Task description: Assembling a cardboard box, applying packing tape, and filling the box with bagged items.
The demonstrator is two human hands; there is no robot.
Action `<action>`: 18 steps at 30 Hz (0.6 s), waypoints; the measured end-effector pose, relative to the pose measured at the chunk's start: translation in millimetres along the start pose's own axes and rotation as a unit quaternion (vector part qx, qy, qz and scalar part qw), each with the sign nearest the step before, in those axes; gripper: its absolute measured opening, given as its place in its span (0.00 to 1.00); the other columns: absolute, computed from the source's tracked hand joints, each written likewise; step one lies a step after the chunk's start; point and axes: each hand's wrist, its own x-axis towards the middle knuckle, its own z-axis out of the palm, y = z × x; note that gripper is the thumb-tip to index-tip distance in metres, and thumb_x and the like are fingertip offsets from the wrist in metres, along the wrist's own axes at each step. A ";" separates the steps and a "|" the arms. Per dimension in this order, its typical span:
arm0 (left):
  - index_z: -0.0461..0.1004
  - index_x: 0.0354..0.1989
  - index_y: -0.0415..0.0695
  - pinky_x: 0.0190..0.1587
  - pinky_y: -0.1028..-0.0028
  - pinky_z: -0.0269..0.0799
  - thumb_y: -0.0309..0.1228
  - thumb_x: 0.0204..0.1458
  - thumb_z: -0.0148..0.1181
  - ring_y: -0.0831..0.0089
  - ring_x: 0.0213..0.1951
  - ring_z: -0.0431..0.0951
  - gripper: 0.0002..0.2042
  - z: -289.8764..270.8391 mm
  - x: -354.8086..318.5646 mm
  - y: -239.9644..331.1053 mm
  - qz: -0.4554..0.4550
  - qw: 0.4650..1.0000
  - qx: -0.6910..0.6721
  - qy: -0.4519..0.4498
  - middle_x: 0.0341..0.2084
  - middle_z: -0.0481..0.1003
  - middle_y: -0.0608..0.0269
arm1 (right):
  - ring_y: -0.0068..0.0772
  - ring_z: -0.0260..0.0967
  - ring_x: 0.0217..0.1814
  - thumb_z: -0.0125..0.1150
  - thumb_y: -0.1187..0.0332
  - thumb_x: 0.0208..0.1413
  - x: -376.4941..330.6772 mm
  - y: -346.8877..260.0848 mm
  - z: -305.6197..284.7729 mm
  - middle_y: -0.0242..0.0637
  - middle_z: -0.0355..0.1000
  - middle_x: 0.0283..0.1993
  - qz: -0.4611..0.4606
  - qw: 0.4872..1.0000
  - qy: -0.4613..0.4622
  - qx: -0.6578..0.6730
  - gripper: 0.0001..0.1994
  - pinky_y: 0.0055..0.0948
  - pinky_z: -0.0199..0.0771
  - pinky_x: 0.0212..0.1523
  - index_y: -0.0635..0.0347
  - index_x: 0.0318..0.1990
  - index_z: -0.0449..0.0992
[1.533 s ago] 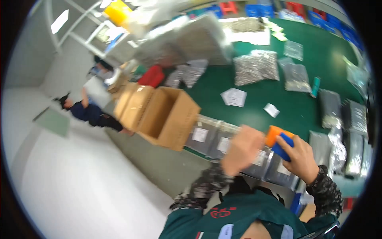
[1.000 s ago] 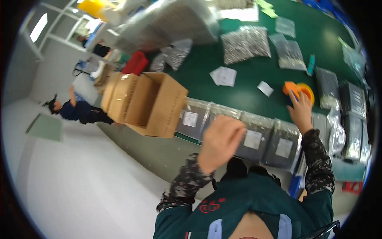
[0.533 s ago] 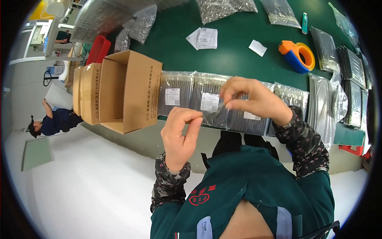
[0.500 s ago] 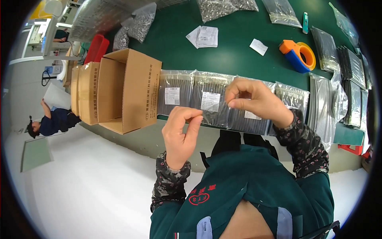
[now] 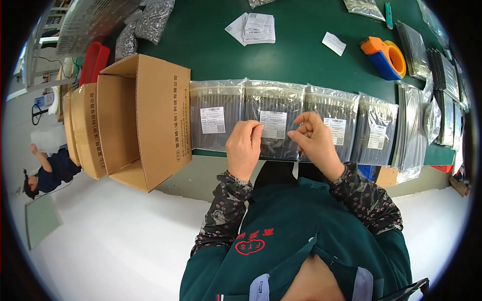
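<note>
My left hand [image 5: 244,150] is over the second of a row of clear bags, its thumb and forefinger pinched together; anything between them is too small to make out. Just to its right, my right hand [image 5: 320,148] hovers near the front of the third bag [image 5: 347,108], its fingers curled, with a gap between thumb and forefinger and nothing visible there. The second bag [image 5: 256,98] holds dark thin rods and has a white label [image 5: 273,124] on it. The leftmost bag [image 5: 201,98] and the rightmost labelled bag [image 5: 361,123] look alike.
An open cardboard box [image 5: 163,120] stands left of the row. A blue and orange tape dispenser [image 5: 384,57], paper slips [image 5: 258,27] and a single slip [image 5: 334,43] lie farther back. More bagged rods [image 5: 409,125] are stacked right. Another person [image 5: 52,168] is at far left.
My right hand has moved down and left, uncovering the third bag's label, and its forefinger has lifted from the thumb. My left hand has shifted right and slightly up. The view has shifted.
</note>
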 end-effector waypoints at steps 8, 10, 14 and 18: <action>0.67 0.26 0.44 0.27 0.69 0.66 0.27 0.45 0.59 0.66 0.27 0.69 0.06 7.9 0.4 -16.2 0.065 0.990 0.120 0.024 0.20 0.67 0.64 | 0.26 0.67 0.20 0.61 0.73 0.44 11.7 12.3 12.6 0.36 0.69 0.20 -0.025 0.992 0.057 -0.106 0.13 0.24 0.65 0.22 0.64 0.36 0.65; 0.67 0.27 0.45 0.26 0.71 0.66 0.29 0.45 0.59 0.66 0.27 0.69 0.06 10.1 0.3 -18.1 0.084 0.981 0.172 0.024 0.20 0.66 0.65 | 0.29 0.68 0.20 0.61 0.73 0.43 13.7 12.2 14.1 0.37 0.70 0.20 -0.032 0.990 0.065 -0.122 0.13 0.26 0.65 0.23 0.63 0.36 0.65; 0.68 0.27 0.44 0.26 0.70 0.66 0.27 0.45 0.59 0.65 0.26 0.69 0.05 14.0 2.0 -19.4 0.079 0.977 0.195 0.018 0.21 0.68 0.64 | 0.36 0.69 0.22 0.60 0.72 0.43 18.4 11.6 17.4 0.37 0.69 0.19 -0.058 0.977 0.081 -0.191 0.12 0.30 0.66 0.24 0.62 0.35 0.65; 0.67 0.27 0.44 0.25 0.70 0.65 0.28 0.45 0.59 0.66 0.25 0.68 0.06 18.0 2.8 -23.8 0.101 0.968 0.227 0.009 0.21 0.66 0.64 | 0.40 0.69 0.24 0.60 0.72 0.43 22.1 13.5 20.6 0.37 0.68 0.20 -0.076 0.964 0.094 -0.238 0.11 0.33 0.66 0.25 0.61 0.34 0.65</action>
